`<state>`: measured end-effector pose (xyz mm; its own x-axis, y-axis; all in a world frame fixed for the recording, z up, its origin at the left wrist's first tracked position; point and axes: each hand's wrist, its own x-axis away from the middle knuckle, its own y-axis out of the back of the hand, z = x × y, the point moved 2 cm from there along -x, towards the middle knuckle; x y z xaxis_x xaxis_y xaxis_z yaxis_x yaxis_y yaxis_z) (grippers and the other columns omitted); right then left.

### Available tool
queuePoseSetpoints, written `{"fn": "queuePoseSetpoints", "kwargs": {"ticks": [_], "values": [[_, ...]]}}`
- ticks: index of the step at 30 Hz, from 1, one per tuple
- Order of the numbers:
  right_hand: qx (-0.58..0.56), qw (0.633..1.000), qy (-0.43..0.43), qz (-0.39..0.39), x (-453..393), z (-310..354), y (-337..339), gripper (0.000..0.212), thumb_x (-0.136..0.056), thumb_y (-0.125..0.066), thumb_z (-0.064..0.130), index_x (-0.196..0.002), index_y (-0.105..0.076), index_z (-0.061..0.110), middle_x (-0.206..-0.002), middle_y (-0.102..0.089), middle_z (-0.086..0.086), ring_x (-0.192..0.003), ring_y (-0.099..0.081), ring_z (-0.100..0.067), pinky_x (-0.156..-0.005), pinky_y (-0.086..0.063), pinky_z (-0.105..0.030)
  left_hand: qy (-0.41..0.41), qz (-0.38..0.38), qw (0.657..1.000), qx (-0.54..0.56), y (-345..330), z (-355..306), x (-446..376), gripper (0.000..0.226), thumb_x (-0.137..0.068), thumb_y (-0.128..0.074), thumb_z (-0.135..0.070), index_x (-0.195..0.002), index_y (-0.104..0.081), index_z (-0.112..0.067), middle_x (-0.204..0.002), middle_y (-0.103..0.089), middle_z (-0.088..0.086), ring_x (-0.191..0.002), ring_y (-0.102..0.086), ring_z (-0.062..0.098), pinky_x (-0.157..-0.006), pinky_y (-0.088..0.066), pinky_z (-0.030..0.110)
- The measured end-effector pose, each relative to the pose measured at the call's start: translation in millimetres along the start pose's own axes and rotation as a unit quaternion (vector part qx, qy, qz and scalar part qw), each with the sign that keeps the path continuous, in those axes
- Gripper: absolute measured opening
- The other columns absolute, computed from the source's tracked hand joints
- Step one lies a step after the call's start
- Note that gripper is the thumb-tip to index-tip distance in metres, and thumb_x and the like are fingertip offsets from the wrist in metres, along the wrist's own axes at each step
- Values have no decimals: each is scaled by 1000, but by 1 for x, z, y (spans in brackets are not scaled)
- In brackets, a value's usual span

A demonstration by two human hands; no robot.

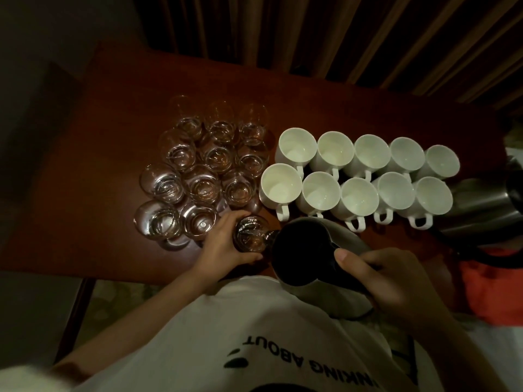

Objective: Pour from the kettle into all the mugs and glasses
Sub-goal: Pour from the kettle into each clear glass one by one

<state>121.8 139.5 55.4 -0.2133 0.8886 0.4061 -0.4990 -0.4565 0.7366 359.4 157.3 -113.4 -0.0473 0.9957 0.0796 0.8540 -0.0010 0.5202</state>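
My right hand [387, 281] grips the handle of a dark steel kettle [308, 253], tilted left with its spout over a clear glass [250, 233]. My left hand [223, 244] holds that glass at the table's near edge, fingers curled round it. Water shimmers inside the glass. Several more clear glasses [203, 165] stand in rows on the left of the table. Several white mugs [359, 176] stand in two rows on the right, handles toward me.
The dark red-brown table [99, 154] runs left to right, its near edge by my body. A second steel kettle [481, 207] lies at the right edge beside the mugs. Something red [492, 287] sits below it. Curtains hang behind the table.
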Motion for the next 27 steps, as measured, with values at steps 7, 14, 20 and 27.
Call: {"fn": "queuePoseSetpoints", "kwargs": {"ticks": [7, 14, 20, 27], "values": [[20, 1000, 18, -15, -2, -3, -2, 70, -83, -51, 64, -35, -28, 18, -36, -22, 1, -38, -21, -13, -43, -20, -24, 4, 10, 1000, -17, 1, -2, 2, 85, -53, -94, -22, -128, -53, -14, -125, -54, -1, -115, -49, 11, -96, -26, 0], [-80, 996, 25, -24, 2, -13, -1, 75, -67, -40, 86, -41, -27, 17, -40, -25, -2, -39, -23, -15, -45, -21, -31, -61, 38, 984, -163, 8, -13, 0, 86, -62, -89, -34, -132, -52, -3, -133, -53, 14, -132, -41, 30, -113, -27, 35], [-161, 986, 16, -29, 5, -21, -2, 71, -68, -46, 82, -38, -31, 20, -37, -29, -3, -35, -28, -16, -43, -25, -37, -108, 11, 947, -303, 17, -20, -8, 88, -44, -93, -43, -114, -64, 2, -112, -66, 17, -116, -57, 33, -116, -11, 43], [-207, 978, 4, -34, 9, -26, -5, 74, -68, -50, 79, -38, -34, 13, -37, -31, -2, -34, -29, -18, -42, -25, -36, -49, 4, 950, -308, 30, -12, -11, 90, -51, -91, -43, -124, -59, -2, -119, -64, 19, -124, -51, 36, -115, -2, 34]]}}
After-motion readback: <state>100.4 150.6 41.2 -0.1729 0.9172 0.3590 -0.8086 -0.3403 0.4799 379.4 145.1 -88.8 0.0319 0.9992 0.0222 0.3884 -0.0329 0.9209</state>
